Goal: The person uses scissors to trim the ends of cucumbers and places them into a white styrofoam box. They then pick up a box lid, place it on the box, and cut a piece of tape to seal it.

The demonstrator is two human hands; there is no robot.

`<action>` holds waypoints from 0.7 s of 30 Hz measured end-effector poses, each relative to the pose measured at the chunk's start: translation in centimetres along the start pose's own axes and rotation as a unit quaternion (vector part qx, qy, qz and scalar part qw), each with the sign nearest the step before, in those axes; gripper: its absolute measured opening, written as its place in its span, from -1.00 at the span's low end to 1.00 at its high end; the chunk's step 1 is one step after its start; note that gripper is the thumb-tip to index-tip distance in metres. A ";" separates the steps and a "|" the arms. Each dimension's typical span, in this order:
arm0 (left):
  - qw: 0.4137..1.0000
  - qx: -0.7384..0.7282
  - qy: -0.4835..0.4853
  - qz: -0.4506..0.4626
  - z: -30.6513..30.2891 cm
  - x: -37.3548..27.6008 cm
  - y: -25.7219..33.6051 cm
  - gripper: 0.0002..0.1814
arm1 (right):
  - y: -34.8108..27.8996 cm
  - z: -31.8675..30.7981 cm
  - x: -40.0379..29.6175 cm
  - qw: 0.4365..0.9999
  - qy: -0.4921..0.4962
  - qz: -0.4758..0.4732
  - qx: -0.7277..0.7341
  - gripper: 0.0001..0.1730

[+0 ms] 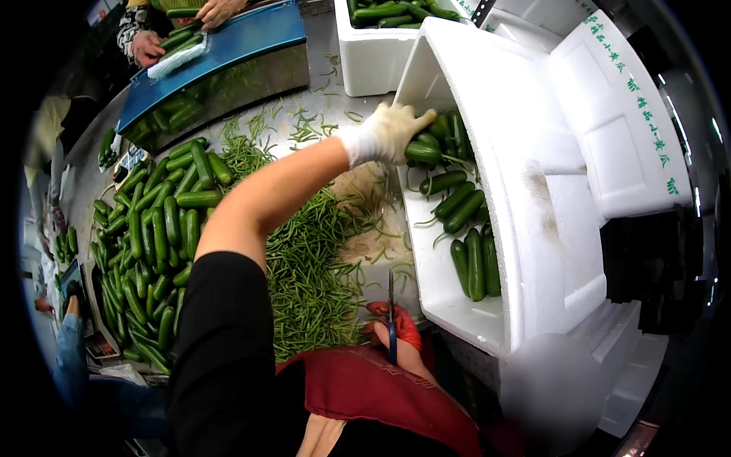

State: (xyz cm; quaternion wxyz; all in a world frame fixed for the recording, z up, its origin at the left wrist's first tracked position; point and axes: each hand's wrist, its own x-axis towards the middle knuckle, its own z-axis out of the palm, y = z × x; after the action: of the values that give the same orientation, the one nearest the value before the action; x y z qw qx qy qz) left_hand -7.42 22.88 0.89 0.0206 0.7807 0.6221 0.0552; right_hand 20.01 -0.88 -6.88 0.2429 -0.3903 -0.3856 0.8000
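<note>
My left hand (394, 134), in a whitish glove, reaches into a white foam box (517, 228) lying on its side. It touches a cucumber (423, 152) among several others there; part of the fingers is hidden, so I cannot tell whether it grips one. Below it in the box lie more cucumbers (465, 211), some with long stems, and an upright-looking group (475, 265) near the lower end. My right hand (402, 331), with a red glove on it, holds scissors (392, 320) with blue handles, blades pointing away from me.
Cut green stems (314, 274) cover the metal table (280, 134) beside a large cucumber pile (154, 228). Another foam box (371, 63) with cucumbers stands at the back. Across a blue-topped stand (245, 43), another person's hands (220, 11) handle cucumbers. A blue sleeve (71, 354) shows at left.
</note>
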 end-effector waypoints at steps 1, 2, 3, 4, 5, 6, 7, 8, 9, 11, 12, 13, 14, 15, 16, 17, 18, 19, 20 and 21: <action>0.997 -0.067 -0.009 -0.030 0.7 -1.0 -0.3 -0.08 | 0.0 0.0 -0.1 1.000 0.000 -0.007 0.002 -0.62; 0.987 -0.151 0.011 -0.049 1.3 -2.5 -0.3 -0.10 | -0.2 -0.1 -0.1 1.000 0.000 -0.014 0.003 -0.62; 0.970 -0.232 0.029 -0.071 2.1 -4.5 -0.3 -0.13 | -0.1 0.0 -0.2 1.000 -0.003 -0.019 0.006 -0.62; 0.872 -0.479 -0.030 -0.098 3.4 -6.4 -0.7 -0.17 | 0.0 0.4 -0.2 0.999 0.017 -0.043 0.011 -0.62; 0.708 -0.691 -0.084 -0.122 4.9 -8.3 -0.9 -0.21 | -0.2 0.4 -0.2 1.000 0.015 -0.027 -0.001 -0.62; 0.535 -0.830 -0.087 -0.132 6.2 -10.4 -0.4 -0.25 | -0.7 0.4 -0.3 1.000 0.012 -0.010 -0.014 -0.62; 0.334 -0.929 -0.083 -0.135 7.0 -12.5 0.5 -0.29 | -1.1 0.4 -0.4 1.000 0.009 0.009 -0.027 -0.62; 0.246 -0.954 -0.049 -0.167 5.8 -14.0 2.2 -0.28 | -1.4 0.5 -0.3 0.999 0.015 0.008 -0.044 -0.64; 0.161 -0.979 -0.079 -0.101 5.4 -15.2 3.1 -0.31 | -1.5 0.3 -0.3 0.999 0.002 0.019 -0.031 -0.66; 0.101 -0.988 -0.033 -0.112 4.9 -17.2 5.1 -0.26 | -1.2 0.2 -0.1 0.995 0.007 -0.044 -0.091 -0.68; 0.097 -0.988 -0.008 -0.117 5.0 -17.9 5.8 -0.23 | -1.2 0.3 -0.1 0.997 0.013 -0.037 -0.067 -0.68; 0.074 -0.991 0.005 -0.112 4.9 -18.5 6.5 -0.23 | -0.8 0.0 0.1 0.993 0.012 -0.064 -0.101 -0.66; 0.077 -0.991 -0.005 -0.108 4.7 -19.0 6.9 -0.19 | -1.2 0.2 0.1 0.992 0.002 -0.072 -0.101 -0.65; 0.082 -0.991 -0.018 -0.103 4.5 -19.4 7.1 -0.15 | -1.9 0.4 0.2 0.992 -0.007 -0.083 -0.099 -0.64; 0.122 -0.987 -0.032 -0.095 4.6 -20.0 7.1 -0.15 | -2.5 0.6 0.3 0.992 -0.010 -0.071 -0.102 -0.61; 0.162 -0.982 -0.046 -0.088 4.9 -20.9 6.8 -0.14 | -2.3 0.1 0.5 0.989 -0.024 -0.087 -0.119 -0.59; 0.203 -0.974 -0.062 -0.080 4.8 -21.7 6.7 -0.13 | -2.6 0.0 0.7 0.989 -0.034 -0.078 -0.123 -0.58; 0.218 -0.970 -0.079 -0.066 4.5 -22.4 6.6 -0.13 | -2.9 -0.1 0.9 0.989 -0.044 -0.070 -0.126 -0.56; 0.235 -0.965 -0.094 -0.067 4.0 -23.0 6.5 -0.13 | -2.9 -0.1 1.1 0.987 -0.051 -0.083 -0.128 -0.55; 0.250 -0.959 -0.110 -0.068 3.5 -23.6 6.6 -0.14 | -2.7 -0.2 1.3 0.985 -0.056 -0.097 -0.131 -0.53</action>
State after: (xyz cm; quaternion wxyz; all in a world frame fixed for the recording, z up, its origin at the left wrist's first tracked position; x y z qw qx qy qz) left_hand -5.85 -1.43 -3.31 0.8264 0.1393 0.1540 0.5233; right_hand 19.62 1.71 -5.35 0.2444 -0.3342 -0.5357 0.7359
